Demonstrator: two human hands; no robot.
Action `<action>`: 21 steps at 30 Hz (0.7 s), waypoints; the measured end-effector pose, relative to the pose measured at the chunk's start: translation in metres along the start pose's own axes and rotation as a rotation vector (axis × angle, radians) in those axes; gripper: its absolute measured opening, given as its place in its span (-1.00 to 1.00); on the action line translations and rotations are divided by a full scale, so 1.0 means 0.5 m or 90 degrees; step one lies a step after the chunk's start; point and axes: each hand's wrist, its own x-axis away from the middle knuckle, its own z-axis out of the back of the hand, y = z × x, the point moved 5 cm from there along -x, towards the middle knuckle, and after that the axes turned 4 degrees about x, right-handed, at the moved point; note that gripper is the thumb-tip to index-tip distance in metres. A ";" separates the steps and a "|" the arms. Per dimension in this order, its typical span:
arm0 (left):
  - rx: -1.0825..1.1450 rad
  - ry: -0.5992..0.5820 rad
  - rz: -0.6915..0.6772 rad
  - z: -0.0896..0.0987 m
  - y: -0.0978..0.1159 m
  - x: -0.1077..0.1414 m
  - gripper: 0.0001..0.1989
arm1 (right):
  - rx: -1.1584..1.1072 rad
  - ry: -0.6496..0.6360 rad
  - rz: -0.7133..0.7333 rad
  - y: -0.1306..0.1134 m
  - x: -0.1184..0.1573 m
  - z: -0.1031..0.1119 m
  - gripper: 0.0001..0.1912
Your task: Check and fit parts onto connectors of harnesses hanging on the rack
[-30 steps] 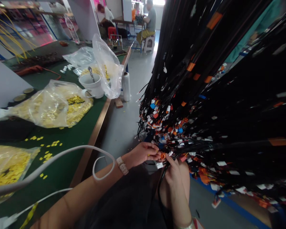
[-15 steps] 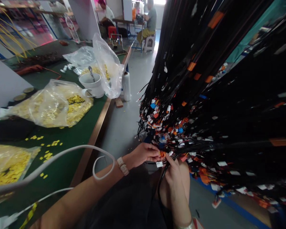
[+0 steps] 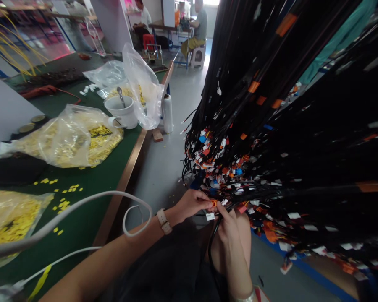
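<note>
An orange connector (image 3: 213, 203) at a cable end sits between my two hands, over my lap. My left hand (image 3: 193, 204), with a pale watch strap on its wrist, pinches the connector from the left, thumb and forefinger closed. From the right, my right hand (image 3: 229, 228) grips it, forefinger against the connector and the other fingers curled. A white label (image 3: 210, 217) hangs just below. Behind my hands hangs a thick mass of black cables (image 3: 239, 105) whose ends carry white, orange and blue connectors. Any small piece in my left fingertips is hidden.
Left is a green workbench (image 3: 91, 188) with loose yellow pieces and a bag of yellow pieces (image 3: 72, 138). A white mug (image 3: 122, 112) with a spoon stands near its edge. A white cable (image 3: 82, 205) loops across my left forearm. Seated people are in the background.
My left fingertips have moved slightly right, closer against the connector. The yellow piece that showed at the connector's face is no longer distinct. My right hand has barely moved.
</note>
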 end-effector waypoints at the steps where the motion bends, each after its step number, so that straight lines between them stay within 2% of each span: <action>1: -0.014 0.002 0.002 0.001 -0.001 -0.001 -0.69 | -0.023 -0.010 -0.017 0.003 0.001 -0.002 -0.51; 5: -0.058 0.013 0.009 0.005 -0.005 -0.004 -0.69 | -0.102 -0.026 -0.070 0.016 0.003 -0.006 -0.44; 11: -0.108 0.014 0.008 0.007 -0.002 -0.004 -0.71 | -0.093 -0.026 -0.055 0.013 0.004 -0.007 -0.50; 21: -0.098 0.013 0.032 0.007 -0.002 -0.001 -0.66 | -0.110 -0.032 -0.057 0.011 0.004 -0.007 -0.49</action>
